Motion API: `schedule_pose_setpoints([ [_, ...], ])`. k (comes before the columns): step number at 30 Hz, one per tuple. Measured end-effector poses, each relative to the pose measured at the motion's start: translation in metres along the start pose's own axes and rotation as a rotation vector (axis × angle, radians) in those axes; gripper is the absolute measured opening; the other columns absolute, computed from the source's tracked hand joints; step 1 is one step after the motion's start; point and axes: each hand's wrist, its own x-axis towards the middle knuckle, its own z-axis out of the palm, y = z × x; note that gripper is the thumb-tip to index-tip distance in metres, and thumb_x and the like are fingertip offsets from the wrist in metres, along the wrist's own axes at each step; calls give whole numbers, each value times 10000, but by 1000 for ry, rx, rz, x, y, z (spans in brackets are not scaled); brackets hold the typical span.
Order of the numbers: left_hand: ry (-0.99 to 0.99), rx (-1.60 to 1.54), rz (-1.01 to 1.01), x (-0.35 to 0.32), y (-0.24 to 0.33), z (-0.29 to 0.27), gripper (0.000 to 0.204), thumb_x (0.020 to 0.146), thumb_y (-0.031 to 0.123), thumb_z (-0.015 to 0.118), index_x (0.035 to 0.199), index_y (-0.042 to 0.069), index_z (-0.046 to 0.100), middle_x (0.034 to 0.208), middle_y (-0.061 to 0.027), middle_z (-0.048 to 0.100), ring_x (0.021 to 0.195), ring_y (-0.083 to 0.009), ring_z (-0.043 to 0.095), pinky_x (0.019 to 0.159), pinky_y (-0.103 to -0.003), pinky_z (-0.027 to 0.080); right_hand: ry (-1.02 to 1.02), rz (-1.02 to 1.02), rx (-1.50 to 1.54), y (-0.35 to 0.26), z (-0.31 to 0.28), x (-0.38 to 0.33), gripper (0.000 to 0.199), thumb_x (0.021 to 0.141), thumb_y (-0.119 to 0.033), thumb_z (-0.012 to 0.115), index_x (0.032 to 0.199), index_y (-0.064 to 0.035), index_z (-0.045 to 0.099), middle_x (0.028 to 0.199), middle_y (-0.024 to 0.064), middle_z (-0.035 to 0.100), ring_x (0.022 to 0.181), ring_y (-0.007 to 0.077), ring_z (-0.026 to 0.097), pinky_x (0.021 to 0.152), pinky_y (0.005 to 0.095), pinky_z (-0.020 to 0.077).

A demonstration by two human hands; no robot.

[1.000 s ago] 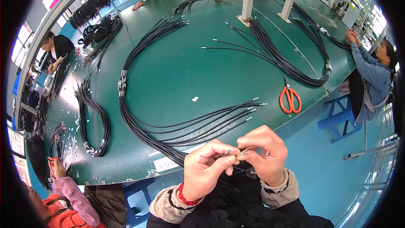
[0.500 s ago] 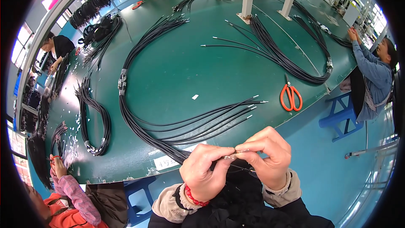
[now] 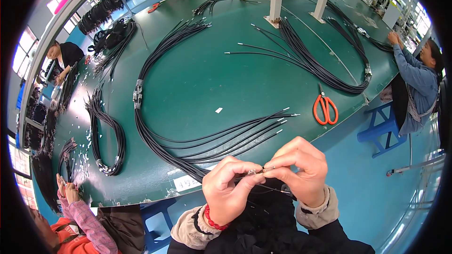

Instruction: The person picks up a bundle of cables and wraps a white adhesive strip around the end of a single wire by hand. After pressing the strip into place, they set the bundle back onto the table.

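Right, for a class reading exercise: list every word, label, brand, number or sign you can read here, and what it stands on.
White label on the green table, just left of the left hand: dark writing, which I won't copy out.
Elsewhere: no other writing is clear enough to read.

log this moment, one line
left hand, right hand: pinching small thin piece | orange-handled scissors: on green table | black cables: same table

Factory-type workshop, as indicated by a large green worktable [image 3: 202, 70] bearing black cable bundles [image 3: 151, 59] and orange-handled scissors [image 3: 322, 98], co-workers [image 3: 419, 75] stationed around its edge, blue stools [image 3: 376, 134] and hanging dark bunches [image 3: 101, 11].
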Motion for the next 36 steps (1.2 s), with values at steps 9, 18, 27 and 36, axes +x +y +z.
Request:
schedule_pose_setpoints([
  [9, -172, -146, -62, 11, 2, -13, 231, 679, -81, 723, 881, -4, 643, 739, -70, 614, 671, -146, 628, 563, -237, 500, -56, 87, 124, -5, 5, 2, 119, 664, -13, 751, 759, -27, 681, 718, 61, 592, 606, 127, 555, 506, 235, 422],
  [18, 41, 212, 197, 5, -6, -6, 249, 619, -50, 769, 836, 35, 681, 692, -47, 606, 583, -134, 558, 493, -235, 423, 32, 4, -99, -10, 11, -3, 132, 648, -7, 763, 748, -30, 681, 704, 58, 585, 593, 118, 553, 496, 231, 415],
  [27, 18, 145, 111, -1, -14, -8, 207, 665, -43, 742, 848, 31, 681, 693, -51, 608, 586, -131, 569, 491, -232, 423, -6, 79, -60, -1, 9, -5, 148, 638, -34, 786, 745, -40, 685, 705, 43, 594, 577, 107, 539, 491, 218, 389],
  [36, -230, -45, -38, 7, -17, -16, 173, 718, -113, 677, 870, -48, 628, 775, -106, 591, 673, -163, 624, 596, -243, 509, -145, 145, 172, 12, 3, 2, 138, 658, -4, 759, 773, -33, 688, 742, 55, 583, 598, 110, 542, 501, 227, 403],
])
